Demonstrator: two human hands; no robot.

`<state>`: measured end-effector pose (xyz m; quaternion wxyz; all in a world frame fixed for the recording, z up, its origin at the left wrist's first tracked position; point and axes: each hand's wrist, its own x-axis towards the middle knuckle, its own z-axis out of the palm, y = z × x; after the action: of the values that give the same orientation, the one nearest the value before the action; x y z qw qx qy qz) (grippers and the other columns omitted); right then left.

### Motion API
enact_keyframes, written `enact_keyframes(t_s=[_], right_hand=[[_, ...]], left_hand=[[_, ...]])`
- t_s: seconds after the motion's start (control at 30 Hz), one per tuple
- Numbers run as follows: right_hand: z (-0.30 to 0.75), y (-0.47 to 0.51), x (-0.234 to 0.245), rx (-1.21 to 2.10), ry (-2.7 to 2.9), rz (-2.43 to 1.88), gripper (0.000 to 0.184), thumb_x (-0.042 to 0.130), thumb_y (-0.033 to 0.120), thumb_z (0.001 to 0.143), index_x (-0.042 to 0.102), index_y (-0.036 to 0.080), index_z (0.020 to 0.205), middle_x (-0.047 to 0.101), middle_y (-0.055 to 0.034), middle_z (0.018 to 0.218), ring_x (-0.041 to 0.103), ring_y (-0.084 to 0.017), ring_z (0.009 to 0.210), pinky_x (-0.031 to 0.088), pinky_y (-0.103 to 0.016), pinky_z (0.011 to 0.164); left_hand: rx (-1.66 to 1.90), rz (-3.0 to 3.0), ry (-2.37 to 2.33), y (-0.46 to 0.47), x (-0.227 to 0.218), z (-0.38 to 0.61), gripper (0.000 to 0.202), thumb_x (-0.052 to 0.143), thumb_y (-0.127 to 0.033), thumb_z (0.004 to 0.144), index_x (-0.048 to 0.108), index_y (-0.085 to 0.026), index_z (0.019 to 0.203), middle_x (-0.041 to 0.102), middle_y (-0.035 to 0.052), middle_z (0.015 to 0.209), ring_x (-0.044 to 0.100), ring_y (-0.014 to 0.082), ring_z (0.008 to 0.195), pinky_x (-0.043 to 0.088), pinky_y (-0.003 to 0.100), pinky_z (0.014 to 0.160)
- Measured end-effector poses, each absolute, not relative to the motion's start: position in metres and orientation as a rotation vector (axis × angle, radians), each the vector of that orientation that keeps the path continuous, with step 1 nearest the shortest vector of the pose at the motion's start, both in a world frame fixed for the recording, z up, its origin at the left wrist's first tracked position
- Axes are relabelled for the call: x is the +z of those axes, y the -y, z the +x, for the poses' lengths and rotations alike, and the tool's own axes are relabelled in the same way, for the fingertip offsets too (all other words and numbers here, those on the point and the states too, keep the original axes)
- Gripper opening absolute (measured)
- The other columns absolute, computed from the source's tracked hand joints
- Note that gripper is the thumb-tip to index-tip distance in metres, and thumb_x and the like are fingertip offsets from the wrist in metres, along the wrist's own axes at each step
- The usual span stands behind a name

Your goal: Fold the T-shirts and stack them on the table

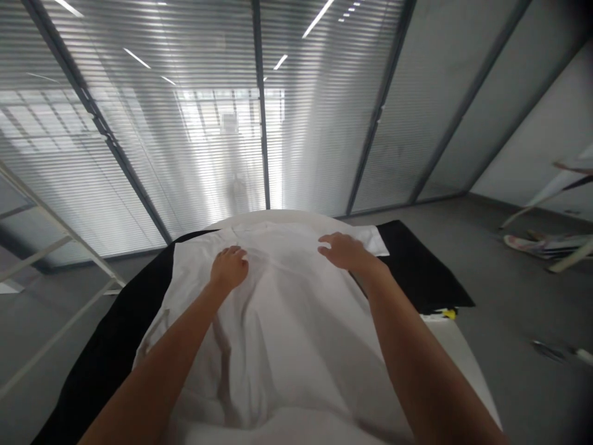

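Note:
A white garment (282,321) lies spread over a black cloth (412,266) on a white round table (456,346). My left hand (229,267) rests on the garment's upper left part, fingers curled down into the fabric. My right hand (341,250) lies on the upper right part, fingers stretched out and pointing left, pressing the cloth flat. Wrinkles run down the fabric between and below my hands.
Glass walls with blinds (222,123) stand behind the table. A white frame (55,247) leans at the left. On the grey floor at the right lie shoes and items (542,244) under white furniture legs. A small yellow object (448,313) sits by the black cloth's edge.

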<state>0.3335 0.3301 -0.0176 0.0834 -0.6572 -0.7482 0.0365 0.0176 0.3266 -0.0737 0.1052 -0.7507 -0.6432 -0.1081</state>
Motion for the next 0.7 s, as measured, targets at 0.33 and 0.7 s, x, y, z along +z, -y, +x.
enact_keyframes(t_s=[0.33,0.7], right_hand=[[0.405,-0.333,-0.016,0.066,1.533,-2.356,0.057,0.044,0.044,0.088,0.051,0.018,0.138,0.049,-0.0246,0.132,0.044,-0.041,0.125,0.035,-0.062,0.095],[0.406,-0.348,-0.029,0.053,1.469,-2.082,0.049,0.053,0.025,0.082,0.060,0.013,0.129,0.065,-0.0171,0.117,0.058,-0.028,0.115,0.043,-0.038,0.099]], left_hand=[[-0.352,-2.403,1.901,-0.246,-0.105,0.066,0.049,0.038,-0.032,0.093,0.047,-0.022,0.140,0.043,0.0103,0.149,0.036,0.0245,0.138,0.026,0.044,0.114],[-0.339,-2.425,1.887,-0.251,-0.105,0.060,0.050,0.038,-0.034,0.092,0.048,-0.025,0.140,0.044,0.0082,0.149,0.038,0.0243,0.137,0.027,0.043,0.113]])
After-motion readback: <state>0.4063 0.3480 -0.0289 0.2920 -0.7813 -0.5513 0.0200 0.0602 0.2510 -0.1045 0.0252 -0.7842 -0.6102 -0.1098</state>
